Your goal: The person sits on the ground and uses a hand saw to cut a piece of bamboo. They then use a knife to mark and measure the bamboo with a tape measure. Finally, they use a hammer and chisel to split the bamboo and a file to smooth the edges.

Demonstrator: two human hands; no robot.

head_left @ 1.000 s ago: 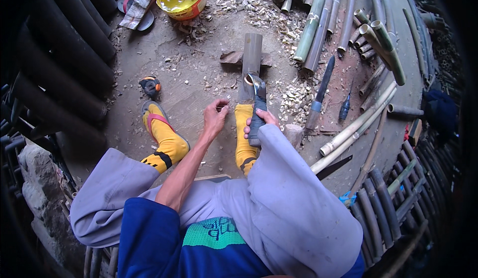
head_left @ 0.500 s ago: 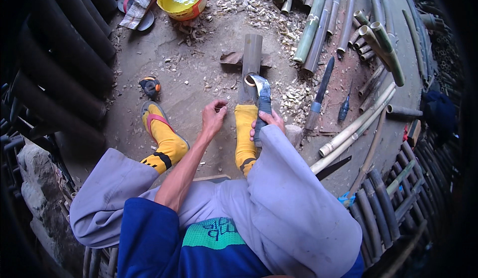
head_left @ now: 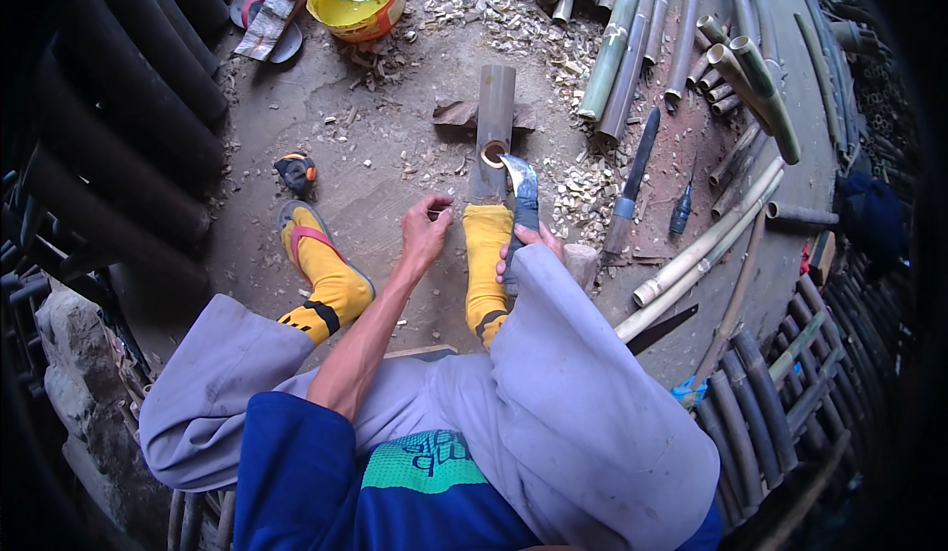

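A short bamboo tube [head_left: 497, 97] lies on the ground ahead, its far part across a brown curved piece [head_left: 456, 115]. A round hole opens in its upper side, and my right foot in a yellow sock [head_left: 488, 255] stands at its near end. My right hand [head_left: 538, 239], partly hidden by my trouser knee, is closed round the dark wrapped handle of a curved knife [head_left: 521, 178]. The blade's tip is beside the hole's right edge. Left of the sock, my left hand [head_left: 425, 229] has its fingers curled together; whatever is in them is too small to make out.
A tape measure [head_left: 295, 172] lies beyond my left foot. At the upper left stands a yellow bucket [head_left: 365, 28]. To the right lie a long straight knife [head_left: 634, 181], an awl-like tool [head_left: 681, 210] and bamboo poles [head_left: 706, 245]. Wood chips [head_left: 583, 191] litter the ground.
The curved knife's blade has come out of the hole and shifted slightly right and down, showing more of the opening. My left hand stays nearly where it was.
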